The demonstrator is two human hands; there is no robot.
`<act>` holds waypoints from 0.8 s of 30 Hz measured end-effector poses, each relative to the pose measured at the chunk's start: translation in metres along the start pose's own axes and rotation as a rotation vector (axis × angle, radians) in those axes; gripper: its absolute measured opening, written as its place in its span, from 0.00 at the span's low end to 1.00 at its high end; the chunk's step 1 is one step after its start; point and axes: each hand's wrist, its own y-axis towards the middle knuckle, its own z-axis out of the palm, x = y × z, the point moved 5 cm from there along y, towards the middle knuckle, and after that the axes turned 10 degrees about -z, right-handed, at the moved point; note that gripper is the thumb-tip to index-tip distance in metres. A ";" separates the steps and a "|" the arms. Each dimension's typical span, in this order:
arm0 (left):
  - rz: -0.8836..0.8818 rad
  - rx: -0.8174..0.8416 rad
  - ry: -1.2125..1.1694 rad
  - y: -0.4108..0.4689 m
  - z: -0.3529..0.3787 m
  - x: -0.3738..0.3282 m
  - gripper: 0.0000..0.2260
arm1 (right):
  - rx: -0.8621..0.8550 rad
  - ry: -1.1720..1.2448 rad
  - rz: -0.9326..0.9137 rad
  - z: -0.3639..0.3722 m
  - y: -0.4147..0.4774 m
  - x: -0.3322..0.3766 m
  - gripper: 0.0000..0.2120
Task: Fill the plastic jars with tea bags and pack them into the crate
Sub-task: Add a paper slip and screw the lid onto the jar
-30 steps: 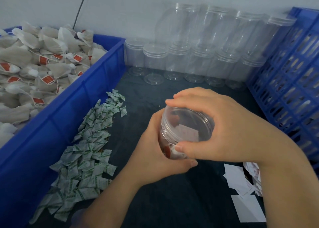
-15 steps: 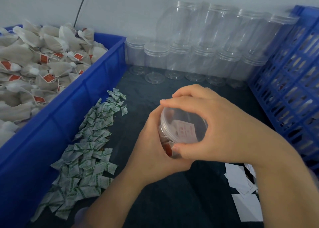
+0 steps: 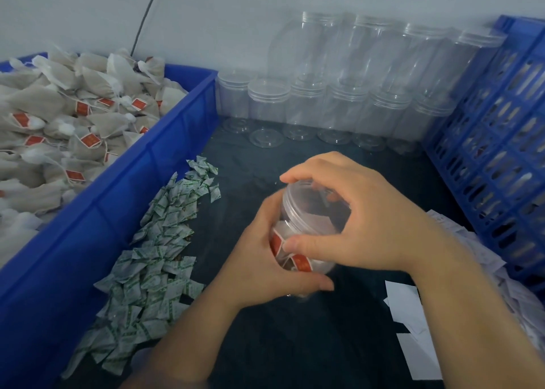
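Note:
A clear plastic jar (image 3: 306, 220) packed with tea bags, red tags showing through its wall, is held over the dark mat in the middle. My left hand (image 3: 265, 265) grips the jar's body from below and the left. My right hand (image 3: 362, 220) curls over the clear lid (image 3: 298, 194), fingertips on its far rim and thumb on the near side. Loose tea bags (image 3: 59, 129) fill the blue bin (image 3: 141, 188) on the left. A blue slatted crate (image 3: 501, 152) stands at the right.
Rows of empty clear jars (image 3: 348, 93), stacked two high, line the back wall. A strip of green-and-white sachets (image 3: 153, 250) lies along the blue bin. White paper slips (image 3: 413, 323) are scattered at the lower right beside the crate.
The jar has tilted so its lid faces more to the upper left. My right hand has turned on the lid, and the thumb now sits lower on the jar's near side.

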 end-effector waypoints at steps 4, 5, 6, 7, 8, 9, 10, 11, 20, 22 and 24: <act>-0.009 -0.222 0.173 -0.006 0.000 -0.006 0.41 | -0.085 -0.046 0.135 0.002 0.001 0.002 0.30; -0.006 -0.290 0.263 -0.007 -0.003 -0.008 0.42 | -0.112 -0.076 0.180 0.005 0.001 0.004 0.30; -0.001 -0.336 0.348 -0.008 -0.005 -0.010 0.43 | -0.126 -0.106 0.223 0.008 0.001 0.006 0.29; 0.008 -0.363 0.415 -0.008 -0.006 -0.012 0.45 | -0.131 -0.124 0.257 0.011 0.002 0.008 0.29; 0.016 -0.376 0.461 -0.009 -0.008 -0.013 0.46 | -0.128 -0.124 0.282 0.014 0.003 0.010 0.30; 0.021 -0.383 0.490 -0.009 -0.008 -0.013 0.46 | -0.119 -0.115 0.303 0.015 0.003 0.011 0.31; 0.017 -0.386 0.498 -0.009 -0.007 -0.012 0.46 | -0.099 -0.109 0.318 0.015 0.002 0.010 0.33; 0.003 -0.385 0.478 -0.009 -0.007 -0.011 0.45 | -0.054 -0.111 0.320 0.015 0.001 0.007 0.36; 0.034 -0.226 0.365 -0.009 -0.001 -0.012 0.45 | 0.104 -0.084 0.358 -0.012 -0.014 -0.001 0.41; 0.014 -0.248 0.354 -0.010 0.003 -0.011 0.44 | 0.082 -0.099 0.434 -0.006 -0.014 0.002 0.37; 0.008 -0.208 0.264 -0.008 0.000 -0.011 0.41 | 0.072 -0.122 0.436 -0.004 -0.013 0.006 0.41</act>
